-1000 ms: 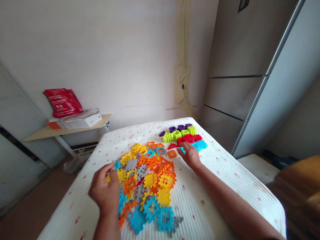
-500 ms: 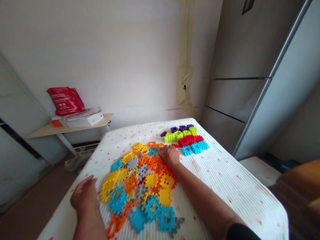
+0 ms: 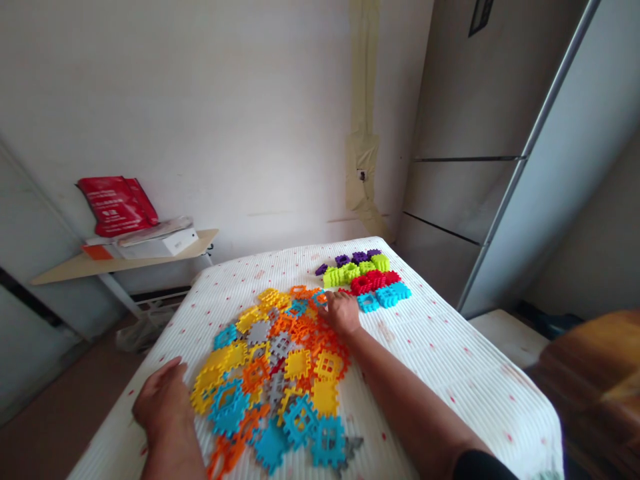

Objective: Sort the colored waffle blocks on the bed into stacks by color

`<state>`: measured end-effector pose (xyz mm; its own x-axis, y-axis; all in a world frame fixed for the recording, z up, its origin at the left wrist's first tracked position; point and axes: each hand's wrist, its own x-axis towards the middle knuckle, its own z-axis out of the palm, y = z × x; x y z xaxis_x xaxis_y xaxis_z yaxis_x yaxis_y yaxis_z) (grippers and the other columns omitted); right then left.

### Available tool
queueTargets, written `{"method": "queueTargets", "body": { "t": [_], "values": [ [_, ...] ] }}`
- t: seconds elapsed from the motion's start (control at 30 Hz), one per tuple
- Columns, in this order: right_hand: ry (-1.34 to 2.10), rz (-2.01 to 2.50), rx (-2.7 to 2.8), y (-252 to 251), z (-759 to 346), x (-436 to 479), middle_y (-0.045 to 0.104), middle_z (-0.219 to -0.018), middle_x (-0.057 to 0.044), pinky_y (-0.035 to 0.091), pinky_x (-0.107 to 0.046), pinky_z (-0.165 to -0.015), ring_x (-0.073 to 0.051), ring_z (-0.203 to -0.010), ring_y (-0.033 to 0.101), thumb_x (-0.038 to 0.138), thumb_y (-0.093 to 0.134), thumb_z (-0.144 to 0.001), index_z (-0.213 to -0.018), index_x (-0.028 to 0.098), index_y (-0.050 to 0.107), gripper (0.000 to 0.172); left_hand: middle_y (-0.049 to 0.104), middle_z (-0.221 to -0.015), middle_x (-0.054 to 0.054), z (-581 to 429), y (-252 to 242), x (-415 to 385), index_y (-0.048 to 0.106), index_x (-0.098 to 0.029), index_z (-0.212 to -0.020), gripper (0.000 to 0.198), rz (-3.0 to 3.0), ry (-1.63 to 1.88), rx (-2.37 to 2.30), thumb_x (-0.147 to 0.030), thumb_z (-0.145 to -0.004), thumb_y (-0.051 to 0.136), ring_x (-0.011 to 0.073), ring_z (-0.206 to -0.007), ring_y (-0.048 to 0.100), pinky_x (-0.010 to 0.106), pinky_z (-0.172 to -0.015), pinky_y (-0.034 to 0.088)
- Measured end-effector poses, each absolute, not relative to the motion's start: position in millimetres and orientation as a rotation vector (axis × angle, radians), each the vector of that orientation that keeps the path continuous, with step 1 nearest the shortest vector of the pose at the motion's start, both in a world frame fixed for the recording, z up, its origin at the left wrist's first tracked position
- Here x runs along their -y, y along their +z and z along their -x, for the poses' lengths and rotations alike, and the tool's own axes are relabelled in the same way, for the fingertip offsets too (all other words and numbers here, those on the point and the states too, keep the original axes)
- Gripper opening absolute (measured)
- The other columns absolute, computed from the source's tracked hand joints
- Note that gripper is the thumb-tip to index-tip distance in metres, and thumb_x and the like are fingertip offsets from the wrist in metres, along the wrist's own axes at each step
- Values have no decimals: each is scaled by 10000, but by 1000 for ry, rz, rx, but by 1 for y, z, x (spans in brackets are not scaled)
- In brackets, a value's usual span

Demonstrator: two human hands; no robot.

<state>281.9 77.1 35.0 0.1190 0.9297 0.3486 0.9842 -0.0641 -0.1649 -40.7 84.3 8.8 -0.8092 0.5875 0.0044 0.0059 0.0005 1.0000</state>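
A loose pile of notched plastic building tiles lies on the bed-like white surface in front of me: yellow tiles, blue tiles, orange tiles and grey tiles. My right hand is at the far right edge of the pile, its fingers bent and closed at a blue notched tile; the fingertips are partly hidden. To the left of the pile my left hand hovers or rests low over the cloth, fingers loosely extended, holding nothing.
Beyond my right hand stand rows sorted by colour: purple tiles, lime green tiles, red tiles and blue tiles. A side table with a red bag is at left, a tall fridge at right.
The view has turned slightly to the right, so everything appears shifted left. My right hand has moved very slightly rightward against the pile; my left hand stays beside it.
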Motion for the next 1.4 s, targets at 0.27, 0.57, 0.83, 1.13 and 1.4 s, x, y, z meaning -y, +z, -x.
{"method": "queueTargets", "body": {
  "t": [0.27,0.57,0.83,1.13,1.4],
  "values": [
    [-379,2145,1745,42,-340,-31,687,-944,-88,402,-255,-702,-198,-872,613,308,492,-837,-953,181,624,217,583,-586,-27,45,-1,-92,656,-147,-727,228,-654,1880,-1806,-160,-504,607,181,-655,564,340,-671,481],
    [-313,2369,1631,44,-352,-27,691,-883,-102,416,-246,-621,-192,-814,647,290,495,-834,-898,160,626,195,598,-575,-27,47,-4,-92,672,-162,-735,249,-619,1880,-1835,-179,-491,625,179,-612,560,314,-592,474],
    [-294,2397,1626,40,-354,-30,683,-888,-124,433,-263,-624,-212,-830,648,307,476,-837,-900,146,634,234,589,-579,-27,47,-4,-92,670,-157,-737,258,-636,1878,-1833,-181,-485,619,180,-634,564,333,-652,486],
    [-288,2402,1630,38,-352,-33,667,-934,-128,435,-269,-609,-221,-846,640,291,469,-842,-925,145,637,237,582,-588,-28,46,-1,-90,657,-153,-728,236,-636,1872,-1834,-169,-498,610,176,-645,565,343,-693,487],
    [-321,2333,1670,37,-350,-33,645,-986,-114,425,-254,-639,-201,-873,617,270,456,-853,-945,168,628,220,587,-576,-44,42,4,-87,666,-160,-718,231,-602,1867,-1824,-144,-495,611,155,-621,566,307,-668,488]
  ]
}}
